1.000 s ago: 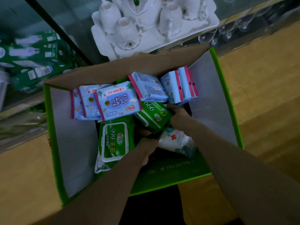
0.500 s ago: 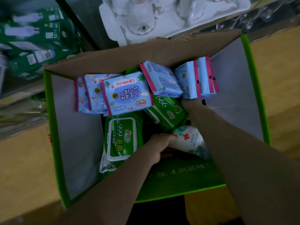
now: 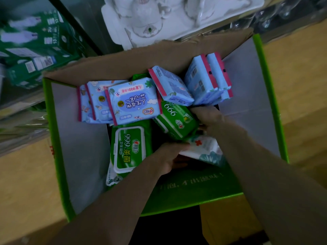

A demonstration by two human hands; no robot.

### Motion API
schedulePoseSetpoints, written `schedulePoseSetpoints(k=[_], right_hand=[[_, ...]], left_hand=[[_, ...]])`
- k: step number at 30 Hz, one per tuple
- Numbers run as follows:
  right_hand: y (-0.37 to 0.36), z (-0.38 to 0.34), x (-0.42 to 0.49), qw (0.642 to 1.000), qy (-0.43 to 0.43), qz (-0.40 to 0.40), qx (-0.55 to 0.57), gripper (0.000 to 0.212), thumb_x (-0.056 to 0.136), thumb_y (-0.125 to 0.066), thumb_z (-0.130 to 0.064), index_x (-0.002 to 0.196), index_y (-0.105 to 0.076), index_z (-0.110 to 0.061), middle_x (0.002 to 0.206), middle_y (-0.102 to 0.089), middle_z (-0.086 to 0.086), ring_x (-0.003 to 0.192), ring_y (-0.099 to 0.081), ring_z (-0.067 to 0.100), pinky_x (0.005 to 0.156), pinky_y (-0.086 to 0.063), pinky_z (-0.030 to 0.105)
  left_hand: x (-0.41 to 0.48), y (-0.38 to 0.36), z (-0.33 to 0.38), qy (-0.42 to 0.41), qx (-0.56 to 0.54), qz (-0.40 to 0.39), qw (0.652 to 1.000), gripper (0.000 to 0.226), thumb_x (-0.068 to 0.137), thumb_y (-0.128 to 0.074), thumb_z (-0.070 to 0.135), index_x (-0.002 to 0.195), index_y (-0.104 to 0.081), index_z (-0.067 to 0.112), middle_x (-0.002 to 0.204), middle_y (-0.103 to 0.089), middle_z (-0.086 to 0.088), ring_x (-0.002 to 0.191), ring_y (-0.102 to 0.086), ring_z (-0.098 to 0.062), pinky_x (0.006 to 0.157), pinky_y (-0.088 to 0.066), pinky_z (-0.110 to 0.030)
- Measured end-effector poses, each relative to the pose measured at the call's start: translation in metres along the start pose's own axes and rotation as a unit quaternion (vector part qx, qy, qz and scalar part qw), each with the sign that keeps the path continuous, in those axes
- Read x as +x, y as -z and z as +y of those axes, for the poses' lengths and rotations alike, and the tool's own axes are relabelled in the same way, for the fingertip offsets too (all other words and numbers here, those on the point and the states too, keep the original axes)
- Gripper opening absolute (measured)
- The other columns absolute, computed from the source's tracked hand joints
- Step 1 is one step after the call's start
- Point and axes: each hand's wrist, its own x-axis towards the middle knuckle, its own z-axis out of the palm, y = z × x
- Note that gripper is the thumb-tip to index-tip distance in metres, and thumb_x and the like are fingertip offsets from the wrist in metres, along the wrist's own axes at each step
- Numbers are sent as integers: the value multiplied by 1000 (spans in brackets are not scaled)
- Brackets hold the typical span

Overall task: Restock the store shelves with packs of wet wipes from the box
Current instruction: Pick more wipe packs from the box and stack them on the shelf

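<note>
An open cardboard box with green edges (image 3: pixel 53 138) holds several wet wipe packs. Blue packs (image 3: pixel 134 101) lie along its far side, and two more blue ones (image 3: pixel 207 82) stand at the far right. A large green pack with a white lid (image 3: pixel 129 149) lies flat on the left. A smaller green pack (image 3: pixel 175 121) sits tilted in the middle. My right hand (image 3: pixel 210 119) grips its right end, fingertips hidden behind it. My left hand (image 3: pixel 168 156) holds the left edge of a white pack with a red cross (image 3: pixel 203 149), partly hidden under my right forearm.
A white tea set on a tray (image 3: pixel 159 20) stands on the shelf just beyond the box. Green product boxes (image 3: pixel 35 45) fill the shelf at the upper left. Wooden floor (image 3: pixel 304 85) lies on both sides of the box.
The view has come closer to the box. My left hand has slid right, onto the white pack's edge. My right hand has stayed at the tilted green pack.
</note>
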Motion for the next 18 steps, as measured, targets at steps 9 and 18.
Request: schedulePoseSetpoints(k=[9,18], right_hand=[[-9,1,5,994,2,18,106,40,79,-76,-9,115,-62,-1,97,-70,16,78,-69,28,65,-59,39],[53,0,-48,946,38,25,-322,17,84,-63,0,98,-63,9,68,-56,10,57,-56,18,48,-45,23]], left_hand=[[2,0,-1,-11,2,5,1000,18,88,-67,12,105,-61,13,115,-64,-12,110,-59,-31,86,-53,-42],[-11,3,-2,33,14,-1,999,7,91,-57,1,95,-62,3,93,-65,-15,80,-63,-26,69,-55,-38]])
